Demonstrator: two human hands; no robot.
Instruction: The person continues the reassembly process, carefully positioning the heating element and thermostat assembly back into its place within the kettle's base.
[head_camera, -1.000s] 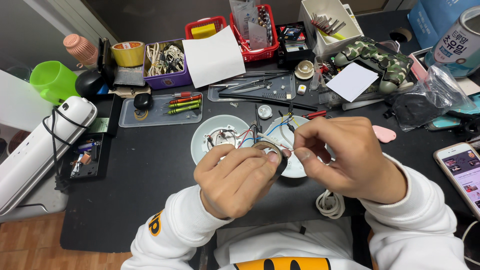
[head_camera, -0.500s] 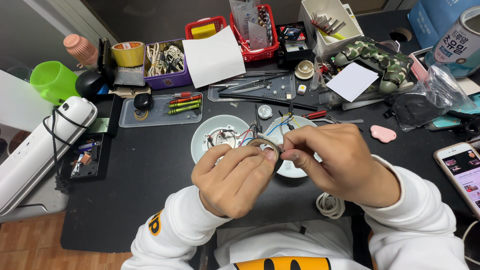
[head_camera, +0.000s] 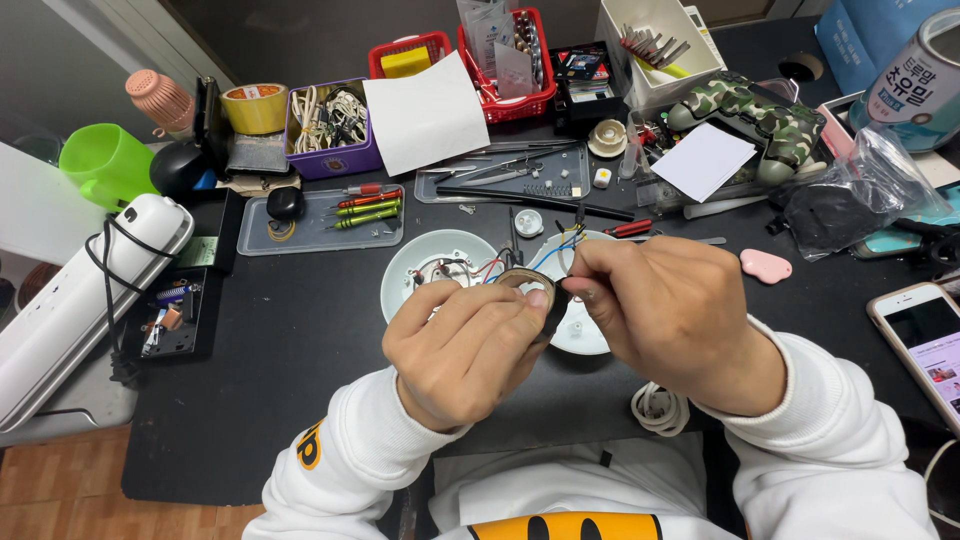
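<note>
My left hand (head_camera: 462, 345) pinches a small round brown part (head_camera: 520, 280) between thumb and fingers, just above the black desk. Thin red, blue and white wires (head_camera: 545, 255) run from that part toward two white round shells: one (head_camera: 420, 262) at the left with parts inside, one (head_camera: 590, 335) mostly hidden under my hands. My right hand (head_camera: 672, 310) is closed, its fingertips meeting the brown part at its right edge. What they pinch there is hidden. Both sleeves are white.
A clear tray with small screwdrivers (head_camera: 365, 208) lies behind the shells, tweezers (head_camera: 505, 170) beside it. Red baskets (head_camera: 520, 60), a purple box (head_camera: 330, 125), a camouflage game controller (head_camera: 760, 115), a phone (head_camera: 925, 335), a pink pick (head_camera: 765, 266) and a white power strip (head_camera: 70, 300) surround the desk (head_camera: 300, 350).
My hands have drawn slightly closer together over the brown part and shifted a little toward me. Nothing on the desk has moved.
</note>
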